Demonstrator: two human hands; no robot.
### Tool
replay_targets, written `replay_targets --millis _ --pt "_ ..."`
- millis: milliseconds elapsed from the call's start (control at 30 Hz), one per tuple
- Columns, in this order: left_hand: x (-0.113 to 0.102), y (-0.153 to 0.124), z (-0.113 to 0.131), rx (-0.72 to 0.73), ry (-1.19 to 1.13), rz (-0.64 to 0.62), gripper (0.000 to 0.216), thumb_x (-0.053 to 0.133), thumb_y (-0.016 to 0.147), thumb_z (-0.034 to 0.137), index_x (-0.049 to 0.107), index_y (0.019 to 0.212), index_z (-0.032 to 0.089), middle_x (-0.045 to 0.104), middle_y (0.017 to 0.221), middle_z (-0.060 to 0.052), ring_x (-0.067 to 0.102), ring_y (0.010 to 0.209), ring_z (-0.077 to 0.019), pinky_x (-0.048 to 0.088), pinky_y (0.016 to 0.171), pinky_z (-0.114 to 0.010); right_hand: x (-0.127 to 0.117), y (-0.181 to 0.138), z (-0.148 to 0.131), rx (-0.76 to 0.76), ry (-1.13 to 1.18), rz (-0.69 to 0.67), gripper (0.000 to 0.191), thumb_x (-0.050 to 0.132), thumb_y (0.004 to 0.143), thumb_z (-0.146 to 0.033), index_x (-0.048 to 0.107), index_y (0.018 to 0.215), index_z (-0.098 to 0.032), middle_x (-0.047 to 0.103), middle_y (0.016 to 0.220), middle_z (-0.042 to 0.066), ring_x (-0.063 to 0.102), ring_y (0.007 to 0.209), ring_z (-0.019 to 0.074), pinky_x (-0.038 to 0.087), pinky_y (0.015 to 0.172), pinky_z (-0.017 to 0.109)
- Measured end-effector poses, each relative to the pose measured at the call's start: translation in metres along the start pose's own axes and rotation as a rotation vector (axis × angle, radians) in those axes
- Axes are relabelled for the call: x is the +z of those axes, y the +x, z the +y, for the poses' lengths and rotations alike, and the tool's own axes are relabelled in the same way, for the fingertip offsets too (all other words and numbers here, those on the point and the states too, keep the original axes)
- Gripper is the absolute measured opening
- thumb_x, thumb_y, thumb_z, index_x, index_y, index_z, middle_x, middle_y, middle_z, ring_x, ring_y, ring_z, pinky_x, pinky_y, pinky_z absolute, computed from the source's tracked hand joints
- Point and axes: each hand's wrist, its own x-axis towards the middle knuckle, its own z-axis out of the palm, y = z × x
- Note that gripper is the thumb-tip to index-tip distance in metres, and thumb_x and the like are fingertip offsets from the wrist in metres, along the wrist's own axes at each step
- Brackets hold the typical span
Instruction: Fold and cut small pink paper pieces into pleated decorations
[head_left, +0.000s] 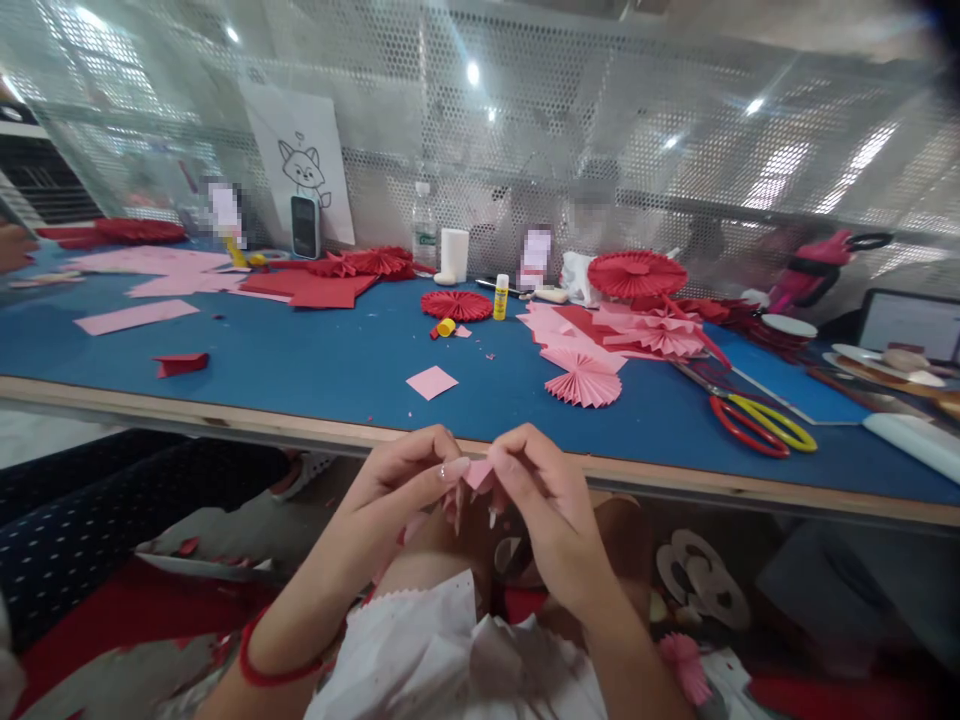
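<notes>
Between my two hands, just off the table's front edge, is a small folded piece of pink paper [478,474]. My left hand [409,480] pinches its left side with thumb and fingers, and my right hand [536,485] grips the right side the same way. Fingers cover much of the paper. Beyond them on the blue table lies a flat pink paper square [432,382]. To the right of it rests a pink pleated paper fan [583,379]. A glue stick [500,298] stands uncapped farther back, with its yellow cap [446,327] lying nearby.
Scissors [761,420] with red and yellow handles lie at the right. Red paper [322,288], a red rosette [456,305] and pink sheets [570,330] spread across the blue table [315,370]. A water bottle [424,225] stands by the perforated panel. Another person's dotted trouser leg [112,520] is at left.
</notes>
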Motion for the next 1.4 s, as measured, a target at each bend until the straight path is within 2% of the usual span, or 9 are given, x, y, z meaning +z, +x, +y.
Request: replay_targets --millis 67,133,233,367,533,667,1000,1133,1400 --pt "-0.002 0.006 0.003 0.046 0.01 0.119 0.025 0.067 0.092 0.028 0.065 0.07 0.016 0.063 0.076 -0.001 0.061 0.067 -0.0111 0.049 0.065 -0.019 0.001 0.009 0.005 -0.009 0.136 0.109 0.024 0.05 0.103 -0.041 0.065 0.105 -0.023 0.071 0.098 0.003 0.068 0.083 0.0141 0.056 0.072 0.025" --pt "-0.004 0.014 0.006 0.058 -0.051 0.279 0.022 0.071 0.087 0.023 0.064 0.068 0.015 0.066 0.083 -0.001 0.062 0.069 -0.0094 0.049 0.064 -0.016 -0.002 0.018 0.011 0.003 0.279 0.181 0.035 0.042 0.104 -0.043 0.06 0.127 -0.024 0.067 0.131 0.009 0.07 0.113 0.0205 0.06 0.09 0.035" --pt "-0.007 0.022 0.008 -0.013 -0.222 0.379 0.021 0.074 0.079 0.022 0.06 0.065 0.015 0.07 0.082 -0.002 0.065 0.069 -0.0112 0.05 0.058 -0.016 -0.007 0.025 0.02 0.062 0.369 0.122 0.048 0.029 0.106 -0.045 0.052 0.141 -0.023 0.054 0.152 0.011 0.057 0.137 0.0239 0.055 0.106 0.046" --pt "-0.011 0.028 0.005 -0.049 -0.236 0.349 0.024 0.077 0.075 0.025 0.059 0.064 0.014 0.068 0.075 -0.004 0.067 0.07 -0.0135 0.051 0.055 -0.016 -0.004 0.024 0.02 -0.011 0.22 0.088 0.041 0.043 0.103 -0.042 0.056 0.136 -0.022 0.068 0.133 0.012 0.068 0.122 0.0245 0.058 0.101 0.045" --pt "-0.01 0.042 0.002 -0.014 -0.176 0.283 0.025 0.078 0.071 0.027 0.059 0.063 0.014 0.064 0.073 -0.001 0.06 0.063 -0.01 0.054 0.059 -0.018 -0.003 0.036 0.012 -0.44 -0.581 0.021 0.027 0.053 0.098 -0.022 0.065 0.122 -0.022 0.074 0.115 0.008 0.069 0.106 0.0221 0.055 0.093 0.037" --pt "-0.012 0.059 0.002 0.003 -0.111 0.222 0.024 0.078 0.071 0.029 0.06 0.062 0.015 0.061 0.068 0.001 0.058 0.06 -0.0101 0.056 0.061 -0.022 -0.013 0.061 0.016 -0.613 -0.891 -0.044 0.02 0.055 0.099 -0.024 0.071 0.11 -0.018 0.077 0.105 0.009 0.07 0.094 0.023 0.05 0.083 0.035" --pt "-0.028 0.088 0.006 0.062 0.03 0.042 0.028 0.075 0.08 0.032 0.061 0.063 0.015 0.065 0.061 0.0 0.062 0.058 -0.0122 0.053 0.061 -0.025 -0.031 0.085 0.015 -0.655 -0.861 -0.129 0.021 0.056 0.102 -0.027 0.075 0.103 -0.018 0.079 0.094 0.006 0.072 0.084 0.0183 0.049 0.077 0.029" --pt "-0.035 0.095 -0.005 0.046 0.065 0.028 0.033 0.067 0.095 0.036 0.059 0.071 0.014 0.063 0.066 0.003 0.061 0.059 -0.0109 0.054 0.061 -0.027 -0.034 0.091 0.028 -0.638 -0.829 -0.133 0.022 0.054 0.102 -0.023 0.076 0.105 -0.017 0.079 0.096 0.006 0.073 0.086 0.0169 0.051 0.076 0.025" --pt "-0.036 0.102 -0.016 0.036 0.123 0.048 0.026 0.063 0.098 0.037 0.065 0.088 0.013 0.064 0.076 0.001 0.061 0.062 -0.0113 0.056 0.062 -0.027 -0.034 0.086 0.037 -0.63 -0.801 -0.139 0.024 0.053 0.098 -0.022 0.073 0.11 -0.017 0.079 0.1 0.009 0.074 0.087 0.0194 0.055 0.077 0.029"
